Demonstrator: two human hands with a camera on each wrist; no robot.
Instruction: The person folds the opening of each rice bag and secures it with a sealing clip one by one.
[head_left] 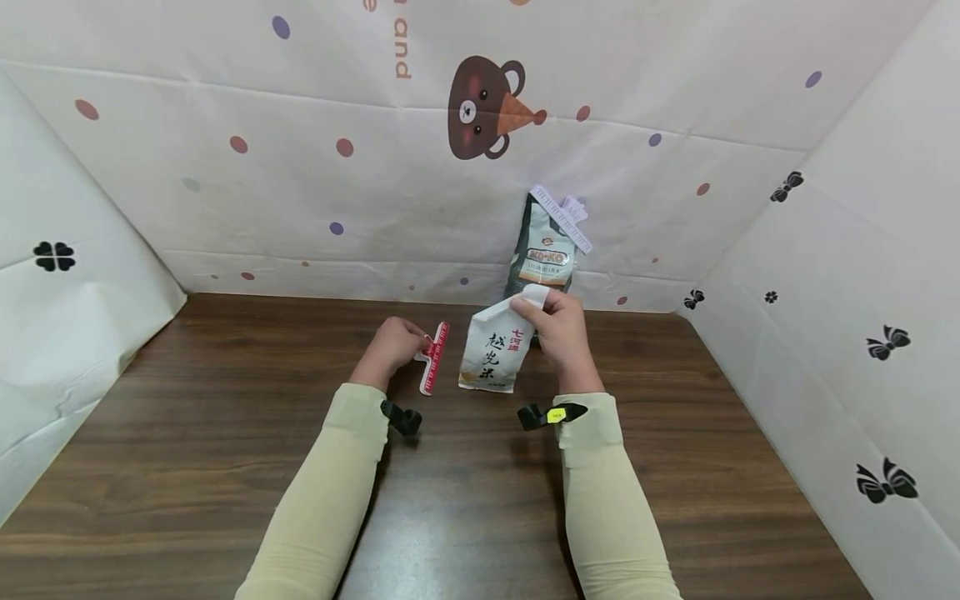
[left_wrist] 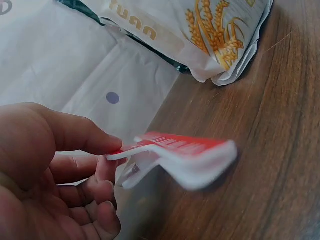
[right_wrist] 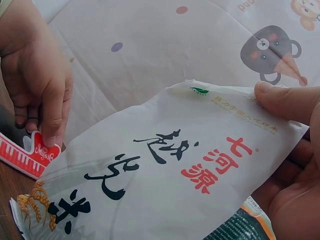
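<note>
My left hand point(head_left: 393, 345) pinches a red and white bag clip point(head_left: 434, 358) by its small tab, between thumb and forefinger. In the left wrist view the clip's long bar point(left_wrist: 190, 150) points away from the fingers and its jaws stand apart. To the right of it is a white rice bag point(head_left: 491, 354) with black and red characters and a wheat print. My right hand point(head_left: 564, 333) grips this bag near its top edge, thumb in front. The bag leans a little, its bottom at the tabletop. Clip and bag are apart in the head view.
Behind the rice bag a dark green and white bag point(head_left: 546, 250) leans on the back wall, a white clip point(head_left: 561, 219) across its top. The brown wooden table point(head_left: 225, 467) meets white printed sheets point(head_left: 375, 192) at the back and both sides.
</note>
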